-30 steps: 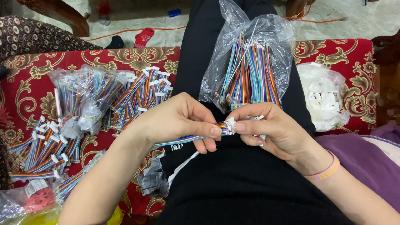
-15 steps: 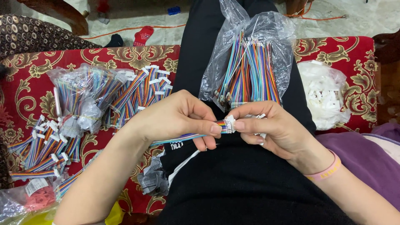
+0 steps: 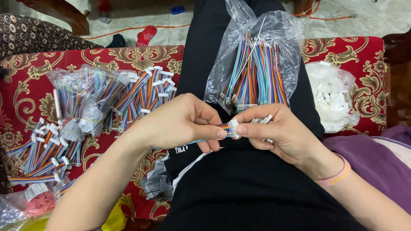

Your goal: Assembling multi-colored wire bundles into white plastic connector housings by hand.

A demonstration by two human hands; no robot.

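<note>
Little has shifted: left hand [image 3: 182, 122] and right hand [image 3: 278, 132] still pinch the ribbon cable [image 3: 224, 127] and white connector [image 3: 233, 128] between them; finished cables [image 3: 141, 96] lie beyond the left hand, bagged wires [image 3: 257, 72] remain ahead.

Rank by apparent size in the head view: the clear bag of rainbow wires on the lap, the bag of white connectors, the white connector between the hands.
1. Clear bag of rainbow wires, largest.
2. Bag of white connectors, clearly smaller, though it lies at a similar distance from the camera.
3. White connector, tiny, pinched between the left hand and right hand.
</note>
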